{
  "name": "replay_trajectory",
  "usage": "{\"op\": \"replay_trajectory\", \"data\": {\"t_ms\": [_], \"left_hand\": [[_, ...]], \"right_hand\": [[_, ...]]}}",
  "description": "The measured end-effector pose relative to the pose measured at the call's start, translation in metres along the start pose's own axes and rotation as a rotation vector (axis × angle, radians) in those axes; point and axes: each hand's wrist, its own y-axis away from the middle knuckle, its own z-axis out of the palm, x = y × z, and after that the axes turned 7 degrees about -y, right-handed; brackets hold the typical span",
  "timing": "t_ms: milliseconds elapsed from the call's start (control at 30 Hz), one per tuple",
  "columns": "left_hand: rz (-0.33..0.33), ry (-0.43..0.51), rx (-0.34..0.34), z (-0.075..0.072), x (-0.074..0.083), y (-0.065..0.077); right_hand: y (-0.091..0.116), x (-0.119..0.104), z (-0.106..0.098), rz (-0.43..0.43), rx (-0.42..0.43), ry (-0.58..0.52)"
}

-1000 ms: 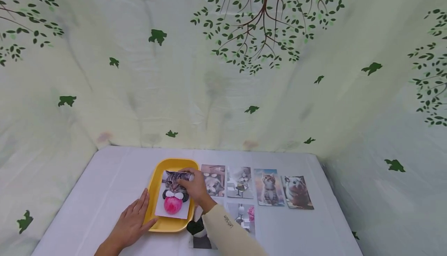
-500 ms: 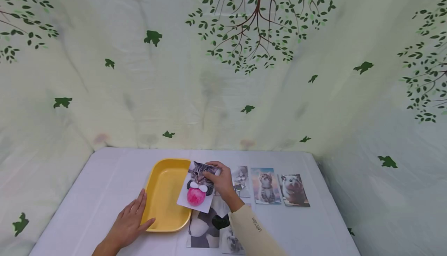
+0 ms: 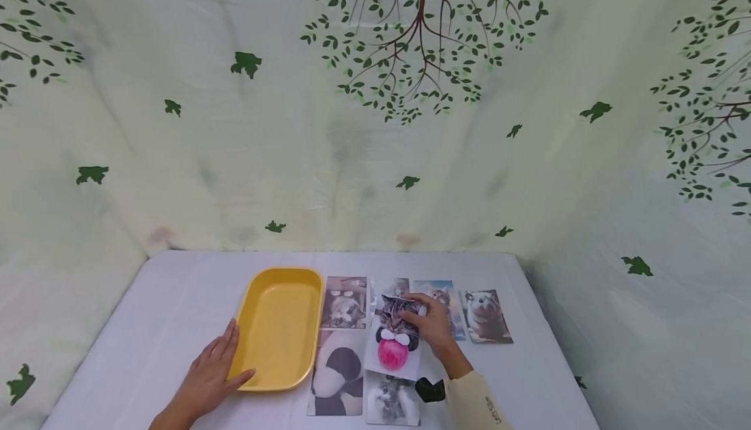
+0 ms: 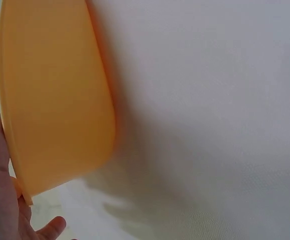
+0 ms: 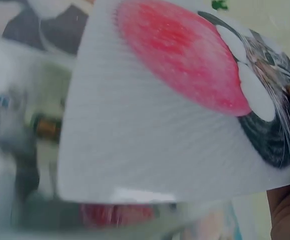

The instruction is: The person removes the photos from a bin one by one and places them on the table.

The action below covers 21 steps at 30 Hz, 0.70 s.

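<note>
My right hand (image 3: 431, 326) pinches a photo card (image 3: 393, 342) by its upper right side, thumb on the printed face. The card shows a tabby cat's face above a pink fuzzy ball. It is held above the laid-out cards, partly covering some; the right wrist view shows it raised over blurred prints. My left hand (image 3: 205, 371) rests against the left rim of a yellow tray (image 3: 246, 316), fingers extended. In the left wrist view that hand (image 4: 4, 200) touches the rim of the tray (image 4: 54, 100).
Right of the tray lie a sleepy cat card (image 3: 344, 303), a panda card (image 3: 337, 378), a grey kitten card (image 3: 392, 401), a kitten card with a blue sky (image 3: 440, 290) and a chinchilla-like animal card (image 3: 487, 316). A leaf-print curtain (image 3: 352, 156) backs the white table (image 3: 193, 286).
My right hand has lifted the cat card out of the tray and carried it rightward over the other cards. The tray's bottom now shows bare. My left hand stays at the rim.
</note>
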Motion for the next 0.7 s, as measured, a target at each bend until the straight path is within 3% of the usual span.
{"op": "replay_trajectory", "data": {"t_ms": [300, 533, 700], "left_hand": [[-0.010, 0.024, 0.004, -0.003, 0.001, 0.000], [-0.087, 0.076, -0.026, -0.009, 0.007, -0.002], [-0.088, 0.086, -0.007, -0.011, 0.015, -0.003]], "right_hand": [[0.025, 0.021, -0.058, 0.081, 0.046, 0.068], [0.036, 0.042, -0.087, 0.138, 0.031, 0.154], [0.043, 0.056, -0.099, 0.139, -0.012, 0.220]]}}
